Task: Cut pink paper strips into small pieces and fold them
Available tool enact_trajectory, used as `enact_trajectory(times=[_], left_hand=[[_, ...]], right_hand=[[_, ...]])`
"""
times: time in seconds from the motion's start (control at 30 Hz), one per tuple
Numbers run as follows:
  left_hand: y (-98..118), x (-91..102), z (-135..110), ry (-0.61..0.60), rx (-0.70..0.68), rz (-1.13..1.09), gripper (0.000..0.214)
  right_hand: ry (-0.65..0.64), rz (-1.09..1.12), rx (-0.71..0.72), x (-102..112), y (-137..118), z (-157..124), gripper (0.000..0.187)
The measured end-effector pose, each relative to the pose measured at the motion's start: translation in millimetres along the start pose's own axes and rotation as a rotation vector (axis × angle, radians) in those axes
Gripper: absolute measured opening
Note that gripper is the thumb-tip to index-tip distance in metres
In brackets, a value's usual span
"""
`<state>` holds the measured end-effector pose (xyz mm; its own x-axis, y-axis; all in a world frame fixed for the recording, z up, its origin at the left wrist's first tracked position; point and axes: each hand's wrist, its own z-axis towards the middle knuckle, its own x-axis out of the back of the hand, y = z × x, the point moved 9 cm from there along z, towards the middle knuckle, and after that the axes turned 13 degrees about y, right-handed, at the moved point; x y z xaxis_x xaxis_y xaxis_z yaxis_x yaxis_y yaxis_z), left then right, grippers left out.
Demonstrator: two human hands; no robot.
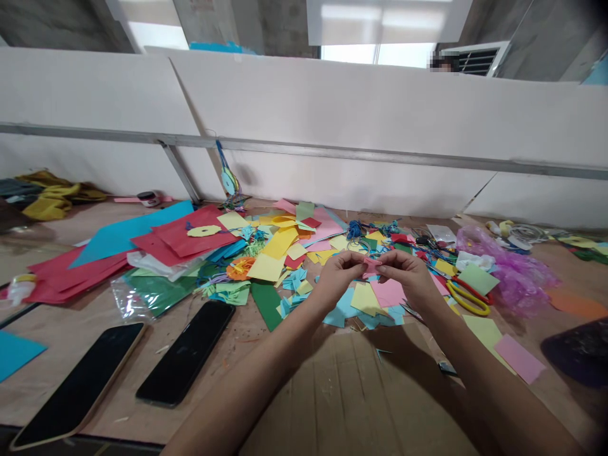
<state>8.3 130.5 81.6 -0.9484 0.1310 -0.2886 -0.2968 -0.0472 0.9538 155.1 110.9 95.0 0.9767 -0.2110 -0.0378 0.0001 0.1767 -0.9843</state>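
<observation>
A small piece of pink paper is pinched between the fingertips of both hands, above the pile of paper scraps. My left hand grips its left side with thumb and forefinger. On its right side, my right hand does the same. The paper looks folded, though its exact shape is partly covered by fingers. Beneath and around the hands lie cut paper pieces, among them a yellow square and a pink sheet. Yellow-handled scissors rest just right of my right hand.
Two phones, one black and one tan-edged, lie at front left. Brown cardboard covers the near middle. Red sheets and a glue bottle are at left, purple plastic at right. A white partition stands behind.
</observation>
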Motion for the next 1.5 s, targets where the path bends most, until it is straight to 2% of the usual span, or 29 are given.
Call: enact_trajectory(times=[0.13,0.23,0.33,0.43,0.53,0.7,0.87,0.93,1.1,1.23,1.37,1.5], left_hand=[[-3,-0.1,-1,0.008,0.077,-0.08,0.019],[-14,3.3,1,0.05,0.177,-0.152,0.023],[-26,5.6,2,0.08,0.28,-0.203,0.027],[-30,3.1,0,0.058,0.321,-0.21,0.028],[-27,-1.1,-4,0.013,0.323,-0.176,0.028],[-14,-9.0,-8,-0.09,0.238,-0.06,0.028],[3,-10.6,-6,-0.099,-0.06,0.131,0.031],[4,-9.8,-5,-0.08,-0.132,0.144,0.032],[1,-5.5,-1,-0.041,-0.127,0.085,0.036],[-1,-5.2,0,-0.054,-0.095,0.069,0.038],[1,-6.2,1,-0.085,-0.12,0.135,0.036],[7,-2.9,1,-0.063,-0.154,0.203,0.032]], right_hand=[[-0.009,0.004,0.014,0,-2,0,0.023],[-0.093,-0.058,0.069,-4,-7,-3,0.026],[-0.178,-0.164,0.182,-10,-17,-8,0.034],[-0.122,-0.247,0.269,-8,-24,-9,0.029],[-0.024,-0.226,0.259,-1,-22,-5,0.029],[0.058,-0.114,0.182,8,-12,1,0.031],[0.087,-0.098,0.176,10,-12,1,0.032],[0.075,-0.106,0.162,8,-12,0,0.031],[0.012,-0.078,0.107,1,-9,-2,0.03],[-0.015,-0.084,0.105,0,-9,-1,0.03],[-0.025,-0.169,0.142,4,-10,-1,0.029],[-0.038,-0.231,0.157,2,-12,-2,0.03]])
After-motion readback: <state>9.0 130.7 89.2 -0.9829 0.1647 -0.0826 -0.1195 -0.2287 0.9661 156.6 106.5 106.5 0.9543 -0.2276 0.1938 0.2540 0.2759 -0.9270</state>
